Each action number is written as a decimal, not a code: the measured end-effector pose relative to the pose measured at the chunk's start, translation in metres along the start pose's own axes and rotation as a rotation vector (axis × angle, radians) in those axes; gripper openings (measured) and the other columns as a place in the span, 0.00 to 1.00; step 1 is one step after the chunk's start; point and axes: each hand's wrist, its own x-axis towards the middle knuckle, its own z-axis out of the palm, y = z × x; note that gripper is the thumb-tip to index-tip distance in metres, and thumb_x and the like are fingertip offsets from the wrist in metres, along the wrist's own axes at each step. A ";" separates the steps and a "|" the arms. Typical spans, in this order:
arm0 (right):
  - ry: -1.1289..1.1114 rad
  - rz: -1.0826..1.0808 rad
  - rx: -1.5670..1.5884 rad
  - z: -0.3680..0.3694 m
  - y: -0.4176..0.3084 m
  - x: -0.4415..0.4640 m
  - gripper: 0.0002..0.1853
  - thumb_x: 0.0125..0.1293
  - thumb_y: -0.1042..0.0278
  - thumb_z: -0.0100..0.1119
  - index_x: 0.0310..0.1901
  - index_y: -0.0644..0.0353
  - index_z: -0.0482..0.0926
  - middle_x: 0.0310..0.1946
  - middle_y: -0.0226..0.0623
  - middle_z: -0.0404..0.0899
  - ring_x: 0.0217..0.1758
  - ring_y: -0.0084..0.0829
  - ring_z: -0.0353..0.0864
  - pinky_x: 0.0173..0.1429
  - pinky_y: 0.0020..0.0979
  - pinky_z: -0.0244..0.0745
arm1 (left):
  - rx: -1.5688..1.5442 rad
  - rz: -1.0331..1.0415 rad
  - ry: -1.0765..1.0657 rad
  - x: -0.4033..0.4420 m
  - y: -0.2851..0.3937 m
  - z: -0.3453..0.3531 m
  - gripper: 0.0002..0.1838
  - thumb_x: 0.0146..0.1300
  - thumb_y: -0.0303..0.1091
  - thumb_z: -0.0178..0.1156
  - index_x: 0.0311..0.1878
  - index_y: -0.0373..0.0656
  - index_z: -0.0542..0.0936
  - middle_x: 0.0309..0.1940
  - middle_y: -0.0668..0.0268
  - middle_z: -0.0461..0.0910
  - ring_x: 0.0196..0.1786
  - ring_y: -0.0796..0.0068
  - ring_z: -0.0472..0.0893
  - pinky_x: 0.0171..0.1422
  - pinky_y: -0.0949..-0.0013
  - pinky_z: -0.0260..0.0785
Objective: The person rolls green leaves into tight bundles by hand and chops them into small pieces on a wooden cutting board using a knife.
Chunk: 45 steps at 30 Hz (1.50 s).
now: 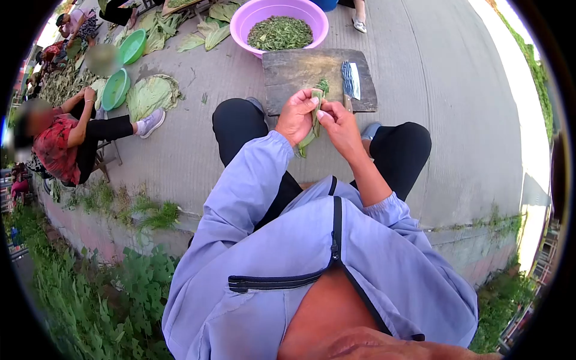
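A long strip of folded or rolled green leaf (316,117) is held between my two hands, over the near edge of a worn wooden chopping board (288,75). My left hand (295,118) closes around its upper part. The fingers of my right hand (341,128) pinch it from the other side. Some chopped green bits (323,85) lie on the board just beyond my fingertips. To the right, a cleaver (353,80) with a broad blade rests flat on the board, its handle toward me and partly behind my right hand.
Behind the board stands a purple basin (237,30) of chopped greens (280,33). At left, a seated person (57,144) is near green basins (116,90) and large leaves (153,96) on the concrete. More people sit farther back. Weeds (138,294) grow below the ledge behind me.
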 end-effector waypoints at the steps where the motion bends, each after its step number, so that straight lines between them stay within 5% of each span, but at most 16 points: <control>1: 0.002 0.009 0.011 -0.001 -0.004 -0.003 0.14 0.74 0.67 0.67 0.54 0.67 0.82 0.40 0.37 0.87 0.44 0.25 0.84 0.51 0.31 0.79 | -0.004 -0.009 -0.003 -0.002 -0.001 0.000 0.08 0.76 0.24 0.61 0.55 0.38 0.79 0.48 0.58 0.86 0.54 0.63 0.86 0.68 0.56 0.78; 6: -0.007 -0.027 0.071 0.000 -0.011 -0.001 0.15 0.74 0.67 0.67 0.56 0.66 0.82 0.42 0.38 0.88 0.45 0.24 0.84 0.53 0.30 0.79 | -0.032 0.005 0.000 -0.004 0.006 0.009 0.08 0.75 0.23 0.61 0.54 0.39 0.80 0.47 0.59 0.86 0.52 0.68 0.85 0.66 0.61 0.78; 10: -0.030 -0.033 0.118 0.000 -0.017 -0.001 0.13 0.78 0.66 0.64 0.56 0.65 0.84 0.38 0.26 0.82 0.41 0.16 0.76 0.47 0.25 0.74 | -0.025 0.019 -0.020 -0.006 0.008 0.011 0.08 0.75 0.23 0.62 0.54 0.40 0.81 0.48 0.60 0.87 0.54 0.68 0.85 0.66 0.60 0.78; 22: -0.088 0.009 0.248 -0.001 -0.013 -0.004 0.11 0.82 0.63 0.60 0.45 0.62 0.81 0.32 0.22 0.74 0.35 0.16 0.72 0.42 0.26 0.71 | 0.024 -0.050 -0.085 -0.012 0.014 0.017 0.10 0.77 0.26 0.62 0.58 0.40 0.82 0.51 0.62 0.86 0.54 0.70 0.84 0.64 0.61 0.79; 28: -0.077 -0.027 0.041 -0.009 0.000 -0.003 0.10 0.79 0.64 0.61 0.45 0.64 0.80 0.30 0.30 0.78 0.36 0.21 0.75 0.41 0.31 0.73 | 0.145 -0.035 -0.062 -0.010 0.011 0.016 0.13 0.74 0.26 0.66 0.59 0.39 0.82 0.54 0.65 0.85 0.58 0.74 0.82 0.71 0.64 0.72; 34: -0.030 -0.033 0.000 -0.009 0.001 -0.005 0.10 0.77 0.65 0.63 0.41 0.64 0.78 0.28 0.35 0.74 0.33 0.25 0.72 0.39 0.35 0.71 | 0.290 0.037 0.003 -0.008 0.003 0.009 0.15 0.71 0.25 0.70 0.58 0.38 0.82 0.48 0.68 0.85 0.51 0.78 0.83 0.63 0.70 0.75; 40: 0.015 -0.100 -0.227 -0.014 0.003 -0.004 0.12 0.74 0.66 0.63 0.37 0.65 0.75 0.31 0.51 0.76 0.35 0.49 0.78 0.42 0.46 0.71 | 0.628 0.069 0.138 -0.013 -0.001 0.015 0.16 0.69 0.26 0.71 0.57 0.34 0.84 0.45 0.68 0.85 0.46 0.81 0.82 0.56 0.73 0.77; 45: 0.067 -0.194 -0.343 -0.014 0.012 -0.003 0.12 0.76 0.65 0.63 0.39 0.66 0.76 0.31 0.52 0.77 0.33 0.52 0.77 0.40 0.45 0.73 | 0.754 0.101 0.083 -0.015 -0.002 0.019 0.16 0.69 0.26 0.71 0.58 0.33 0.84 0.43 0.69 0.85 0.45 0.81 0.82 0.52 0.73 0.78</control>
